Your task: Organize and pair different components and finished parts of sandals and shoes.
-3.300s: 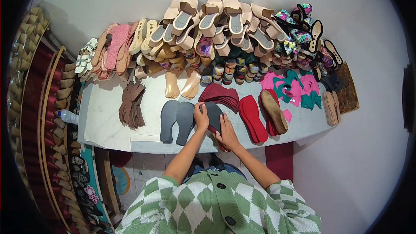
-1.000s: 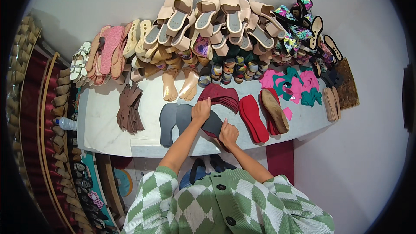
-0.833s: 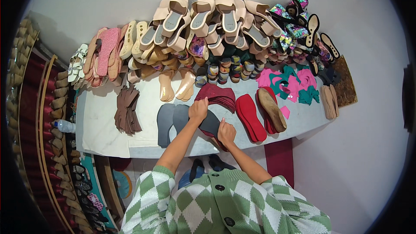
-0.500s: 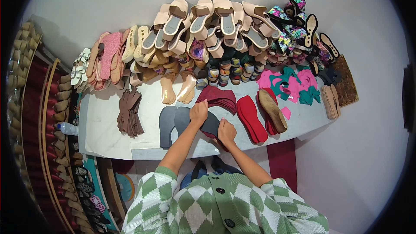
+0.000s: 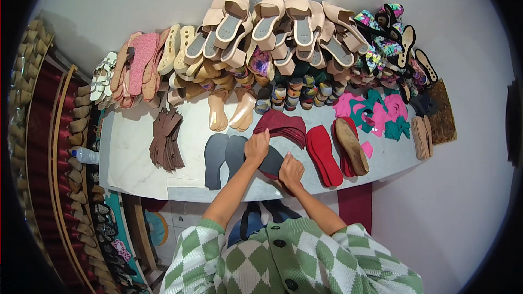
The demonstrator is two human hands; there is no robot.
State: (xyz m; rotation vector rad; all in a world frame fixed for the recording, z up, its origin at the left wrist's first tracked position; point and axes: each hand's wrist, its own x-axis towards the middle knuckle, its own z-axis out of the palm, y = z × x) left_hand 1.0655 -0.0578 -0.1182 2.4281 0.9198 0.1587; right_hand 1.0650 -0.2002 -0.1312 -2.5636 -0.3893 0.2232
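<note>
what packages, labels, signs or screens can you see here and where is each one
Plastic bottle: lies at the table's left edge, clear with a blue cap; any label is too small to make out.
No boxes, signs or screens show. The white table holds only loose shoe parts: the grey insoles beside the left hand, and the dark sole piece by the right hand.

I see desk [image 5: 136,158] ahead, sandal heap [image 5: 272,27] along its far edge. Flat sole pair [image 5: 223,155] near front edge, left of my left grip [image 5: 256,147]. Stack of cut soles [image 5: 166,144] further left. Right grip [image 5: 290,170] just right of left one, on sole piece [image 5: 271,160]. Fan of insoles [image 5: 283,126] behind both. Single insole [image 5: 322,155] right of them, cut shapes [image 5: 376,111] beyond, far right.
</note>
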